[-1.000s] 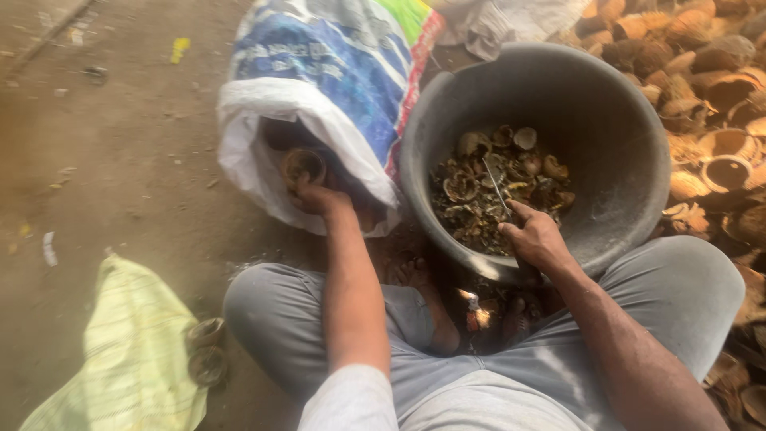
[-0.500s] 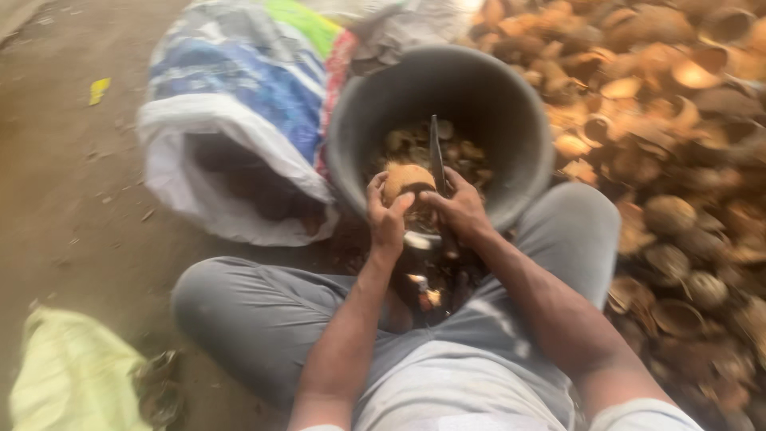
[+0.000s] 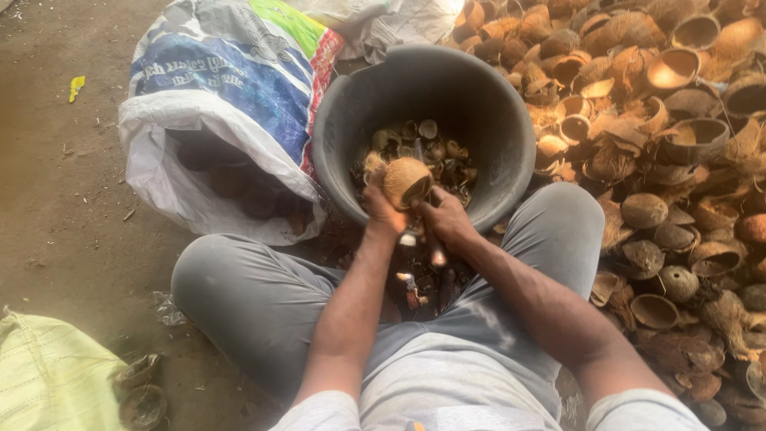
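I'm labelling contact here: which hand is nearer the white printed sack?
Left. The left hand grips the coconut beside the sack; the right hand sits farther away.

Coconut shell heap [image 3: 670, 160], yellow-green sack [image 3: 48, 379]

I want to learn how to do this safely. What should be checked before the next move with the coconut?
1. Coconut held firmly by the left hand: ok.
2. Right hand gripping a tool: cannot tell, the tool is mostly hidden.
3. Fingers clear of the tool's edge: cannot tell.
4. Bucket right below the coconut, to catch pieces: ok.
5. Bucket has room left: ok, pieces cover only the bottom.
6. Sack open beside the bucket: ok.
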